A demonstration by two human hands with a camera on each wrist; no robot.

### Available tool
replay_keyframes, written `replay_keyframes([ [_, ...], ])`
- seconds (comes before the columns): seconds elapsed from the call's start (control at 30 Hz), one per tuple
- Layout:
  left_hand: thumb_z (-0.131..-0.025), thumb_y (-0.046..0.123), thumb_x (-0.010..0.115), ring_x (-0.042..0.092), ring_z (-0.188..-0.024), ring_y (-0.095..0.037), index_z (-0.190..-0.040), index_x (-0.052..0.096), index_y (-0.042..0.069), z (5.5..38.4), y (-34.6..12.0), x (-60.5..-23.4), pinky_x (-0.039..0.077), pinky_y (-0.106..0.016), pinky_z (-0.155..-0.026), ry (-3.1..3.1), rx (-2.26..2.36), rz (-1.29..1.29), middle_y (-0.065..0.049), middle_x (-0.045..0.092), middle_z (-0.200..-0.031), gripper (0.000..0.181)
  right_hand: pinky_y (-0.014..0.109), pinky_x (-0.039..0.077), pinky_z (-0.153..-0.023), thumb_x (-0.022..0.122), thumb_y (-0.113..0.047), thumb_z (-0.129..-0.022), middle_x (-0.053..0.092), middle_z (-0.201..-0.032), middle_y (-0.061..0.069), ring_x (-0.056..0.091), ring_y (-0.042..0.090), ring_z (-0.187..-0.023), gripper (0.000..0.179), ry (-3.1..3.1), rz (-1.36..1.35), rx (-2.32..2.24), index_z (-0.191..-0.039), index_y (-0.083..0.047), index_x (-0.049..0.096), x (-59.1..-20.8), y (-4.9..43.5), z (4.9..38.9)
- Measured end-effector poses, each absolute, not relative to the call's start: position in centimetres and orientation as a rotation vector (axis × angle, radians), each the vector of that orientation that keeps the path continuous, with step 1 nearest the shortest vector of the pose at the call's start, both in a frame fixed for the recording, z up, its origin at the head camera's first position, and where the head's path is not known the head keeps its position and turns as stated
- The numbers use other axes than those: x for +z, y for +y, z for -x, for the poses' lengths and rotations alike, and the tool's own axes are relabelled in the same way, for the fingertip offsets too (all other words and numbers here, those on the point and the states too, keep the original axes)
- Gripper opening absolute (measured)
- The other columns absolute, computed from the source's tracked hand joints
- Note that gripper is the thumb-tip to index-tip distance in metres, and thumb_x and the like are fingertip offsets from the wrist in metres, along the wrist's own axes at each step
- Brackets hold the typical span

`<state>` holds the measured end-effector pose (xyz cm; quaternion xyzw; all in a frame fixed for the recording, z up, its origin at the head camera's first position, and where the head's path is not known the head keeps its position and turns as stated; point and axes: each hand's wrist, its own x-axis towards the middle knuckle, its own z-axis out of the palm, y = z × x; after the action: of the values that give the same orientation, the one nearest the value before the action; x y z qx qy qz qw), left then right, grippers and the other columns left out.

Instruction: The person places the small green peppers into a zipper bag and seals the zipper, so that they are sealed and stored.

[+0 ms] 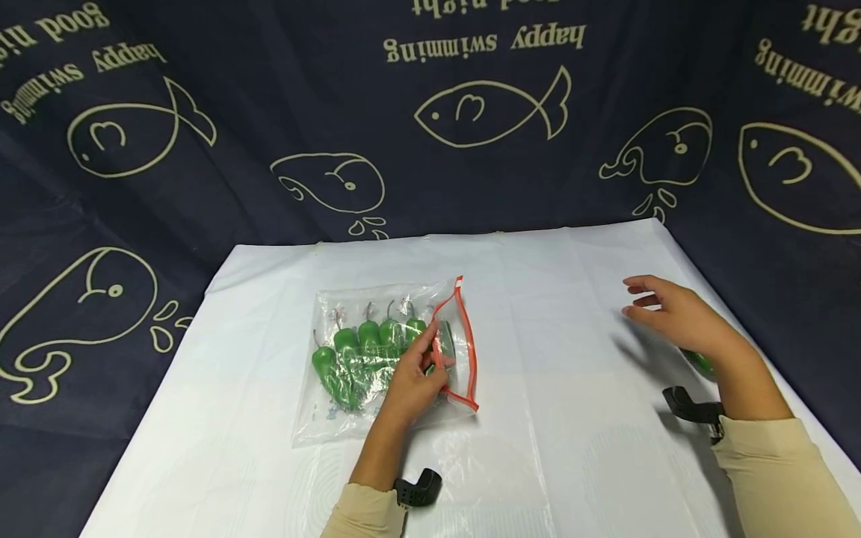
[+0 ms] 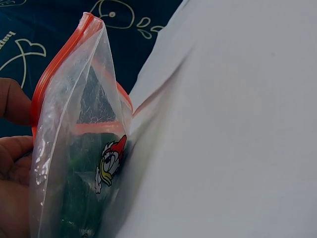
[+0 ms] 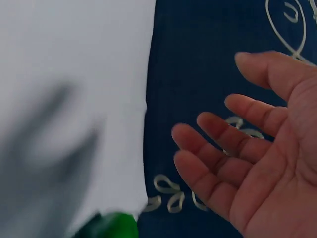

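Note:
A clear zip bag (image 1: 471, 336) with a red seal lies on the white table, its mouth facing right and gaping. Several green peppers (image 1: 369, 335) with thin stems are inside. My left hand (image 1: 410, 381) pinches the bag's near-side edge at the mouth between thumb and fingers. In the left wrist view, the raised red rim (image 2: 47, 79) and a printed cartoon duck (image 2: 110, 161) show. Over at the right, my right hand (image 1: 679, 314) hovers with loosely bent fingers and holds nothing. Partly hidden beneath its wrist is another green pepper (image 1: 701, 364), visible too as a green piece (image 3: 121, 225) in the right wrist view.
A white cloth (image 1: 551, 299) covers the table, whose right edge runs close by the right hand. Dark blue curtains (image 1: 498, 187) with fish and whale drawings hang behind and at both sides. Each wrist wears a black camera mount (image 1: 418, 489).

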<state>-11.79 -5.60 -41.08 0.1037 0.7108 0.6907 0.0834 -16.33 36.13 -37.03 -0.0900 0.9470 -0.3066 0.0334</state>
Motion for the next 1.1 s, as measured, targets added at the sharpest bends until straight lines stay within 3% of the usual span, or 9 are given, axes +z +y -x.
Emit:
replay_keyframes([
  [0.27,-0.08,-0.011,0.051,0.059,-0.106,-0.046,-0.156,0.029,0.009,11.9,-5.7,-41.1,0.047,-0.02,-0.059,2.144,2.04,-0.334,-0.031,0.063,-0.108,0.082,0.06,0.046,-0.085,0.063,-0.027,-0.097,0.052,-0.127,0.036,0.056,0.052,-0.111,0.06,2.977,0.207,-0.734,-0.138,0.011,0.043,-36.5,39.9,16.6],
  [0.43,-0.079,-0.012,0.051,0.06,-0.105,-0.045,-0.156,0.029,0.01,12.3,-5.8,-42.0,0.046,-0.02,-0.058,2.154,2.043,-0.328,-0.031,0.063,-0.108,0.083,0.06,0.045,-0.088,0.065,-0.024,-0.094,0.05,-0.129,0.038,0.053,0.055,-0.113,0.061,2.962,0.19,-0.716,-0.137,0.014,0.042,-36.9,41.4,17.0],
  [0.67,-0.076,-0.014,0.051,0.064,-0.102,-0.033,-0.155,0.032,0.007,13.2,-5.7,-44.7,0.05,-0.021,-0.061,2.16,2.105,-0.383,-0.021,0.053,-0.133,0.084,0.067,0.041,-0.089,0.067,-0.024,-0.093,0.045,-0.129,0.044,0.047,0.059,-0.114,0.065,2.889,0.125,-0.656,-0.137,0.015,0.039,-37.5,43.4,17.3],
  [0.8,-0.076,-0.014,0.05,0.063,-0.103,-0.035,-0.155,0.032,0.007,12.9,-5.7,-44.5,0.05,-0.021,-0.061,2.165,2.1,-0.379,-0.021,0.05,-0.138,0.084,0.066,0.042,-0.086,0.069,-0.024,-0.092,0.044,-0.126,0.046,0.047,0.061,-0.111,0.066,2.855,0.104,-0.609,-0.135,0.016,0.039,-38.3,44.1,17.5],
  [0.9,-0.077,-0.013,0.051,0.063,-0.105,-0.037,-0.156,0.031,0.009,13.0,-5.7,-44.4,0.05,-0.022,-0.061,2.168,2.083,-0.368,-0.022,0.053,-0.134,0.084,0.065,0.043,-0.085,0.07,-0.023,-0.091,0.044,-0.124,0.048,0.046,0.061,-0.11,0.067,2.847,0.104,-0.598,-0.133,0.017,0.039,-38.9,44.5,17.6],
  [1.1,-0.078,-0.008,0.054,0.065,-0.103,-0.026,-0.156,0.034,0.025,13.2,-5.8,-44.5,0.049,-0.023,-0.059,2.197,2.037,-0.311,-0.018,0.064,-0.11,0.087,0.065,0.041,-0.084,0.071,-0.023,-0.089,0.043,-0.124,0.049,0.046,0.06,-0.108,0.069,2.84,0.084,-0.554,-0.134,0.017,0.037,-39.4,45.0,17.8],
])
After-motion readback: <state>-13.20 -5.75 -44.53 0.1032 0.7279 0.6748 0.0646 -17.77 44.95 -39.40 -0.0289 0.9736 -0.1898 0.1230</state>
